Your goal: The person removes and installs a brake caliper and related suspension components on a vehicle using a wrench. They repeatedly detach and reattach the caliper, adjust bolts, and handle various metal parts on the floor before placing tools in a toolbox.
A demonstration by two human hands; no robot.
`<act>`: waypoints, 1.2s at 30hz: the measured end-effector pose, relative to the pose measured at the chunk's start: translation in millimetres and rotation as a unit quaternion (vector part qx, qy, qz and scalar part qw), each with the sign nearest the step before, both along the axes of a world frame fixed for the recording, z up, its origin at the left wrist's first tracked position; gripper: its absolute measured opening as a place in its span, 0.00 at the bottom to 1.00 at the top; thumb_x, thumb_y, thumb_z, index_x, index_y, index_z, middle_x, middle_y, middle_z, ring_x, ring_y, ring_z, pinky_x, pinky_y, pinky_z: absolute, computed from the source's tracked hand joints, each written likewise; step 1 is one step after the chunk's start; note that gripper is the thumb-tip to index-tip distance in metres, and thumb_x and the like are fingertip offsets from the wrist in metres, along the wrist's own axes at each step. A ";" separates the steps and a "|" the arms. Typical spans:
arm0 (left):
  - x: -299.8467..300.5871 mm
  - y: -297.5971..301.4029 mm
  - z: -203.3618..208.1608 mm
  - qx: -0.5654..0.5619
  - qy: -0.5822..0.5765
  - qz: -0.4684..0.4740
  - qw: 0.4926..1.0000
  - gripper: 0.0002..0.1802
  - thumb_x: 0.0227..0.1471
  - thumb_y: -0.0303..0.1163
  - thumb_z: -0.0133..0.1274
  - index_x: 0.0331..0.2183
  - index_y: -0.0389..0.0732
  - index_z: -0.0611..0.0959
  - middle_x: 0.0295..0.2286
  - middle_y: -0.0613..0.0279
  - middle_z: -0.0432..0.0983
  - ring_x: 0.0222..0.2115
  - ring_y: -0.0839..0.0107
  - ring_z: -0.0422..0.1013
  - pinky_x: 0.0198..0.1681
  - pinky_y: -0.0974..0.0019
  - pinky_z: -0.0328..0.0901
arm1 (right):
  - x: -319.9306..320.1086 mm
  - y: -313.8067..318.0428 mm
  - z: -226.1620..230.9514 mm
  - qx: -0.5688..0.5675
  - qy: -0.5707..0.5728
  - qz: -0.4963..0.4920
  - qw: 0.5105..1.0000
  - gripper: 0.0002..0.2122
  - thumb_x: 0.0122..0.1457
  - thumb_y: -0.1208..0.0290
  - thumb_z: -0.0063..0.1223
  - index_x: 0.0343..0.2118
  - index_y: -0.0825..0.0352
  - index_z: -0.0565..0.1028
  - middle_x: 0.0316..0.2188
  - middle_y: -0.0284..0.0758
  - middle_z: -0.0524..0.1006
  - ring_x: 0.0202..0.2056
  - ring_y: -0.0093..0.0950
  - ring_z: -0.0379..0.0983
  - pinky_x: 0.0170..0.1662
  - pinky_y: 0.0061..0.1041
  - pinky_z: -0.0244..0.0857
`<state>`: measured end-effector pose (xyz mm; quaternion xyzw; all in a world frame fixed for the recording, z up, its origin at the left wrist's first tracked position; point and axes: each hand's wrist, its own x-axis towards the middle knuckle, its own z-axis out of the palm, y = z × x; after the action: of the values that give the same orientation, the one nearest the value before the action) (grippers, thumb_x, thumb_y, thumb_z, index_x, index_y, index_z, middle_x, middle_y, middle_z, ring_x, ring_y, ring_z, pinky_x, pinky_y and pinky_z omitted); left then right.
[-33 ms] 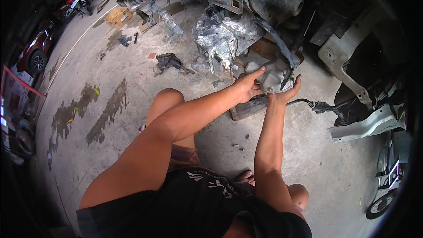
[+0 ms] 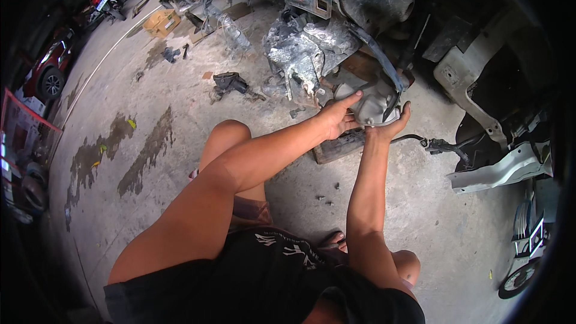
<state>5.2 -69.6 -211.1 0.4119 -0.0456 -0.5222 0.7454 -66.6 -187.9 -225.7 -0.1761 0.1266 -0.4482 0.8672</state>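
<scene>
Between my two hands is a grey cast-metal cover with a rounded, bulging face. My left hand grips its left side, thumb on top and fingers curled beneath. My right hand cups it from below and the right, palm up with fingers bent up along its edge. A dark hose runs down to the cover from the dirty metal housing just beyond it. Under my hands, a wooden block lies on the concrete floor.
Several small bolts lie on the floor between my legs. A black part rests left of the housing. To the right are a cable with a connector and a bent metal bracket. A cardboard box stands far left.
</scene>
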 end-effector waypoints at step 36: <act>6.1 -2.7 5.2 0.049 -0.027 -0.033 0.998 0.18 0.53 0.50 0.63 0.37 0.48 0.81 0.30 0.70 0.77 0.25 0.76 0.69 0.26 0.72 0.61 | 0.2 -1.1 10.0 0.032 0.002 -0.014 0.999 0.32 0.61 0.39 0.42 0.51 0.69 0.68 0.47 0.41 0.75 0.49 0.39 0.73 0.52 0.44 0.68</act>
<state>11.3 -72.2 -205.9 0.4599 -0.0535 -0.5366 0.7055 -66.4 -188.9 -215.7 -0.1472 0.1448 -0.4555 0.8659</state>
